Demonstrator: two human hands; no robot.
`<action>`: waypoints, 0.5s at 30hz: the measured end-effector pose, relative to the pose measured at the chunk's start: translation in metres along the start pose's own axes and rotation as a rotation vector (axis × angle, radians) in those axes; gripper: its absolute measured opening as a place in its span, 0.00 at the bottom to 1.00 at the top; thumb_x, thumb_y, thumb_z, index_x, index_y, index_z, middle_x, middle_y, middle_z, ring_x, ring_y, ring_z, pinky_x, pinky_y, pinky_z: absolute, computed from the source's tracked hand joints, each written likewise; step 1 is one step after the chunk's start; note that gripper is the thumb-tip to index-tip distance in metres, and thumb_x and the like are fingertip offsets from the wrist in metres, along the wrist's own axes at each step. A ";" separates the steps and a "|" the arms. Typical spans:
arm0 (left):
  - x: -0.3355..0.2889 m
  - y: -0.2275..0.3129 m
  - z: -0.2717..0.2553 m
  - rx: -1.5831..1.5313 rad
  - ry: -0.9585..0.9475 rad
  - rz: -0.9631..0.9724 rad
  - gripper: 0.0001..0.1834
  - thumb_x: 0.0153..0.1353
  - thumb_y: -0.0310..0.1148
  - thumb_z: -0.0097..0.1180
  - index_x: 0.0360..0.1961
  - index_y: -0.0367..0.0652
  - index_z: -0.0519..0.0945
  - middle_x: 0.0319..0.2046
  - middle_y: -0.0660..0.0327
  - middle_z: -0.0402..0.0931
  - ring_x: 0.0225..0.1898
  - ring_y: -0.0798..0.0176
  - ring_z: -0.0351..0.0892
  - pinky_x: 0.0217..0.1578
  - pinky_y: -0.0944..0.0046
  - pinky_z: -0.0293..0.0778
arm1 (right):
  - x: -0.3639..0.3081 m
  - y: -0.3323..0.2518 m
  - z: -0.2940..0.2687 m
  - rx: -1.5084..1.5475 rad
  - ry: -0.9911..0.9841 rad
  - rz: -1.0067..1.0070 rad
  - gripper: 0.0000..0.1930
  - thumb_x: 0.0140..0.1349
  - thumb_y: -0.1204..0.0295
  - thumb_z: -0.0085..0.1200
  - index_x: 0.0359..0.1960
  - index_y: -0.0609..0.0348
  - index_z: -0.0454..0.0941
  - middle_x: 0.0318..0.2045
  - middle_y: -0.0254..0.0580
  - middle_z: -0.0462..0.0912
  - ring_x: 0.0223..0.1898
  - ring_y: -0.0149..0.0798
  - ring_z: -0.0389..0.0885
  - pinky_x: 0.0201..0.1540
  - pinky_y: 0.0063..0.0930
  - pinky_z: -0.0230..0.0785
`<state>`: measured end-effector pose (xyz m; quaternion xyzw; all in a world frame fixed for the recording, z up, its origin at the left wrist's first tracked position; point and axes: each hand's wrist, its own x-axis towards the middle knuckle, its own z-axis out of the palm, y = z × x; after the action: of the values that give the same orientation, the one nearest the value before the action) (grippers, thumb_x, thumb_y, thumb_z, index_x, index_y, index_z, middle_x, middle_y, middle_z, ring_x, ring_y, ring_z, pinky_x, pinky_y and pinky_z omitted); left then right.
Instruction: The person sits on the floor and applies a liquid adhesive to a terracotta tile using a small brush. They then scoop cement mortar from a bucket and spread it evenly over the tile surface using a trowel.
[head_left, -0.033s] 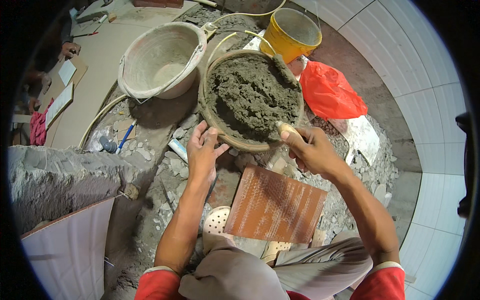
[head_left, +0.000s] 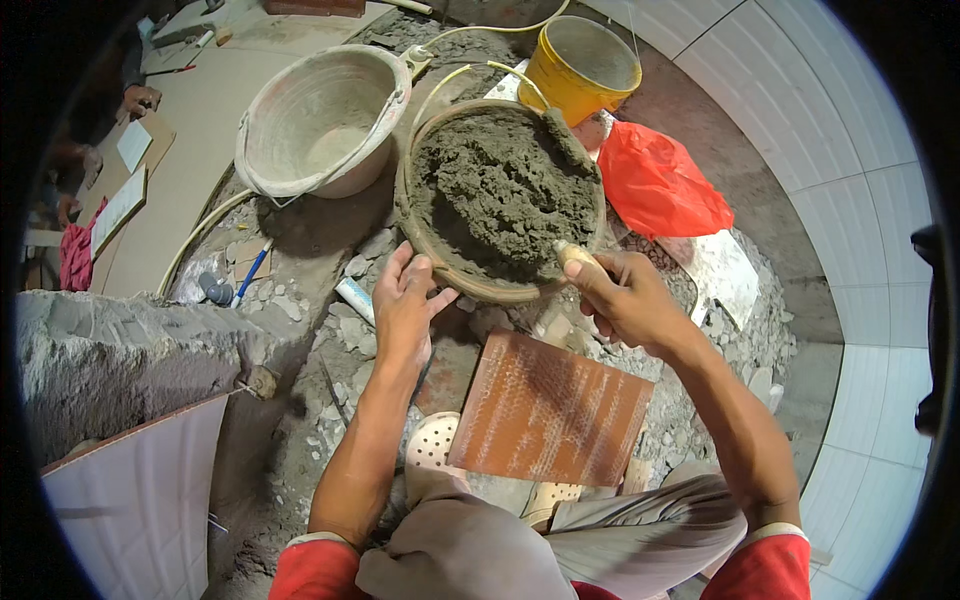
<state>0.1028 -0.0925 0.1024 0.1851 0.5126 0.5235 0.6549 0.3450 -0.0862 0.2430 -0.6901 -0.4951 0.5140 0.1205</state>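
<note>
A round bucket (head_left: pixel 424 250) filled with wet grey mortar (head_left: pixel 500 190) stands in front of me. With its fingers on the near left rim, my left hand (head_left: pixel 405 300) holds the bucket, the thumb spread below the edge. My right hand (head_left: pixel 632 300) is closed around a pale wooden handle (head_left: pixel 574 256) at the near right rim. It looks like a trowel's handle; no blade shows. Below the bucket a brown tile (head_left: pixel 550 410) with a ridged, whitish-streaked back leans by my feet, close to my light clogs (head_left: pixel 433 440).
A greyish bucket (head_left: pixel 320 120) stands at the left, and a yellow bucket (head_left: pixel 580 70) behind right. Beside it lies a red plastic bag (head_left: pixel 662 185). Rubble (head_left: pixel 765 350) covers the floor near the tiled wall (head_left: pixel 850 220). Another person's hand (head_left: pixel 140 98) shows at far left.
</note>
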 end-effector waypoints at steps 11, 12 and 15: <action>-0.054 -0.044 -0.018 0.149 0.025 -0.081 0.23 0.80 0.40 0.44 0.69 0.41 0.67 0.55 0.54 0.73 0.47 0.64 0.76 0.45 0.61 0.82 | -0.014 0.014 -0.037 0.015 -0.022 -0.087 0.25 0.72 0.49 0.56 0.40 0.64 0.82 0.22 0.34 0.77 0.17 0.24 0.73 0.18 0.23 0.64; -0.058 -0.051 -0.019 0.166 0.013 -0.096 0.22 0.80 0.39 0.44 0.69 0.41 0.68 0.54 0.55 0.73 0.47 0.65 0.76 0.45 0.61 0.82 | -0.014 0.015 -0.037 0.016 -0.024 -0.082 0.25 0.72 0.49 0.57 0.38 0.64 0.82 0.23 0.34 0.77 0.17 0.25 0.73 0.18 0.23 0.64; -0.068 -0.073 -0.024 0.266 0.018 -0.145 0.20 0.79 0.35 0.43 0.67 0.41 0.71 0.54 0.55 0.75 0.48 0.64 0.76 0.46 0.62 0.81 | -0.012 0.017 -0.037 -0.020 0.019 -0.121 0.27 0.72 0.43 0.54 0.30 0.56 0.74 0.21 0.30 0.74 0.16 0.24 0.70 0.17 0.22 0.59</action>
<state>0.1235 -0.1871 0.0687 0.2280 0.5951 0.4039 0.6562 0.3856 -0.0915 0.2555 -0.6647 -0.5399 0.4944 0.1492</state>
